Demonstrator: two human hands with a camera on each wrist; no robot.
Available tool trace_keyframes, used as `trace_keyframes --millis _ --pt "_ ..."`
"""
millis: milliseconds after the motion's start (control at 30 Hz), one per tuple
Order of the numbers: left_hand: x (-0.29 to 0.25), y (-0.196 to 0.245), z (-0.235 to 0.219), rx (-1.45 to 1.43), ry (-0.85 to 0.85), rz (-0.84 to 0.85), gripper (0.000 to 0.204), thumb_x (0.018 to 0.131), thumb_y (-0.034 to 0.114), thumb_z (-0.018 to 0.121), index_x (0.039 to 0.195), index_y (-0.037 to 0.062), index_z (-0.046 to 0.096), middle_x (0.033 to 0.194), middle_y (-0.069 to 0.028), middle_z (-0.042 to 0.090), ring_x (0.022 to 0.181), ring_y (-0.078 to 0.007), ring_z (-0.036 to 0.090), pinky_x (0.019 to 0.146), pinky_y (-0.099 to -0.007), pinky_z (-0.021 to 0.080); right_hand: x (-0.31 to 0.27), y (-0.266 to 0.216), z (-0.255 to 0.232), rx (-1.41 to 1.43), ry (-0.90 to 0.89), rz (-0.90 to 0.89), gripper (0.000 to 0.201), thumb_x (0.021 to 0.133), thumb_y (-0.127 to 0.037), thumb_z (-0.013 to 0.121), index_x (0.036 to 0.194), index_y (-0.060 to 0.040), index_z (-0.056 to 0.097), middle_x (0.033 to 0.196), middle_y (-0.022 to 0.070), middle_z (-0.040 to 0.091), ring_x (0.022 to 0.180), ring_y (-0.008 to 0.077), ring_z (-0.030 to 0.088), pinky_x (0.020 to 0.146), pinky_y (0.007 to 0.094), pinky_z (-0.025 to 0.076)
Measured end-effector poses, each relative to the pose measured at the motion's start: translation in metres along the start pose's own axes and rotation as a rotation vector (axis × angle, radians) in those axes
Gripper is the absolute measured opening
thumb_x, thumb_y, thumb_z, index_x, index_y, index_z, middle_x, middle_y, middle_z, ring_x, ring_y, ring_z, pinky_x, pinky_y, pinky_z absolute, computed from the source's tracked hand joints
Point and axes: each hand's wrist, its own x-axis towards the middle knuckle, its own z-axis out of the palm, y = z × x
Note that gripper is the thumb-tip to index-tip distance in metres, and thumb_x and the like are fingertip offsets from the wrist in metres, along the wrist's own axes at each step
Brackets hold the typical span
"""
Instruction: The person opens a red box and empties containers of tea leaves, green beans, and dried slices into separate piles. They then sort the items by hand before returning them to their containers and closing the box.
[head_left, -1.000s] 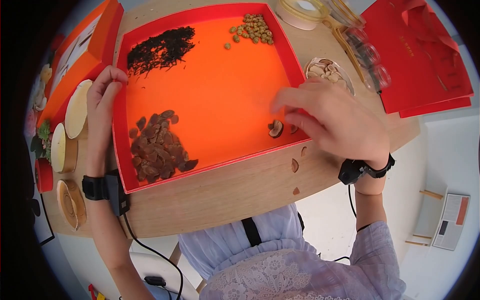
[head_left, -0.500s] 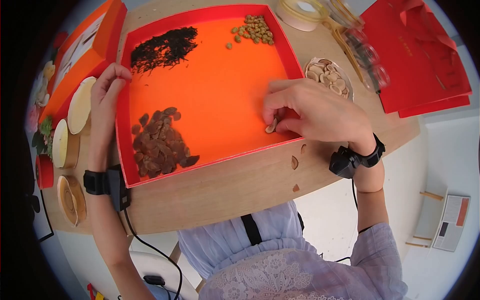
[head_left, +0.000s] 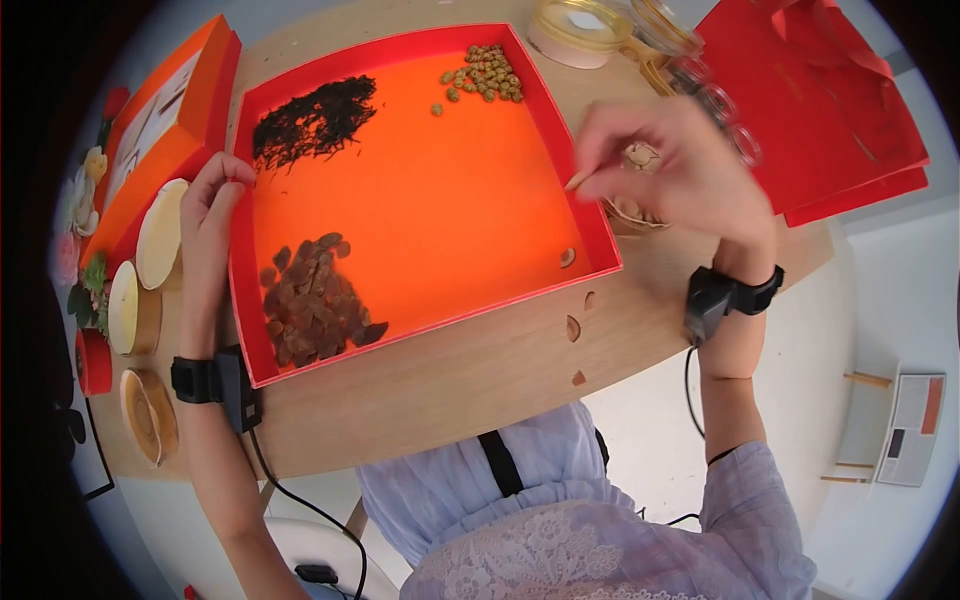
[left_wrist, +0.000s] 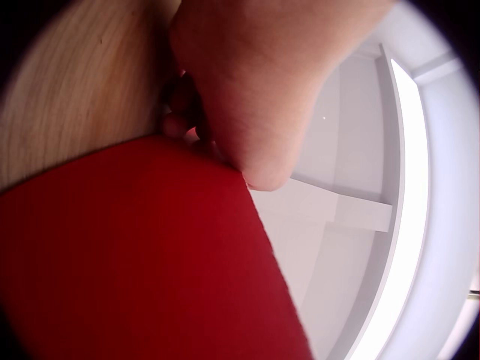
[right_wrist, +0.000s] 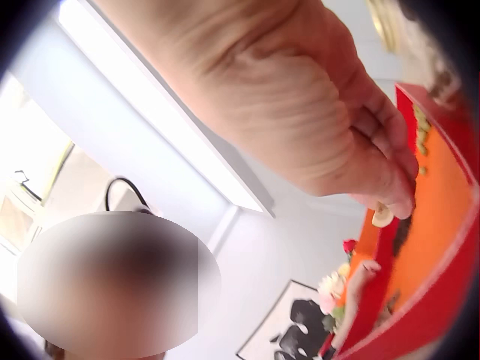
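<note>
My left hand pinches the left wall of the red box with its orange floor; the left wrist view shows the hand against the red wall. Above the box's right wall, my right hand holds a pale slice between thumb and fingers, and the slice also shows in the right wrist view. One slice lies in the near right corner. Dark shreds, green pellets and brown flakes lie in the other corners. The right hand partly hides a bowl of slices.
Loose slices lie on the table by the box's near edge. Round containers and an orange box stand at the left. Glass jars and a red bag are at the far right.
My right hand has lifted out of the box's near right corner and moved up and right, with a slice in its fingers. The left hand stays at the wall. The view has shifted slightly.
</note>
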Motion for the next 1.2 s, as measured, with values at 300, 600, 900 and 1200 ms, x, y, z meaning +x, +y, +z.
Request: trace_keyframes --millis 300,600,900,1200 --pt "0.0 -0.001 -0.001 -0.012 -0.01 -0.005 0.007 0.094 0.005 0.05 0.093 0.005 0.057 0.09 0.0036 0.055 0.088 -0.0039 0.051 0.08 -0.0197 0.039 -0.016 0.015 -0.044 -0.261 -0.033 0.505 0.011 0.081 -0.002 0.076 0.092 -0.0007 0.074 0.085 0.0058 0.075 0.074 0.0143 0.068 0.07 0.0286 0.053" --pt "0.0 -0.001 0.0 -0.028 -0.007 0.006 0.008 0.094 0.005 0.05 0.094 0.0053 0.058 0.09 0.004 0.054 0.086 -0.0032 0.05 0.078 -0.019 0.038 -0.009 -0.016 0.009 -0.491 -0.276 0.096 0.026 0.069 -0.006 0.083 0.093 -0.0063 0.075 0.096 0.0012 0.068 0.103 0.0228 0.058 0.086 0.0345 0.051" --pt "-0.001 0.004 0.001 -0.023 -0.006 -0.004 0.009 0.094 0.005 0.049 0.094 0.0048 0.058 0.089 0.0041 0.054 0.085 -0.0032 0.05 0.077 -0.019 0.039 -0.006 -0.005 0.029 -0.552 -0.34 0.07 0.012 0.069 -0.004 0.078 0.076 -0.0068 0.068 0.084 0.0028 0.064 0.103 0.0244 0.055 0.103 0.0379 0.041" --pt "0.0 -0.001 0.0 -0.007 -0.003 0.015 0.009 0.094 0.005 0.049 0.094 0.0047 0.058 0.089 0.0041 0.055 0.085 -0.003 0.05 0.078 -0.0191 0.039 -0.007 -0.012 0.026 -0.498 -0.207 0.051 0.008 0.074 -0.002 0.075 0.079 -0.0028 0.068 0.084 0.0063 0.065 0.098 0.0244 0.06 0.094 0.0366 0.046"
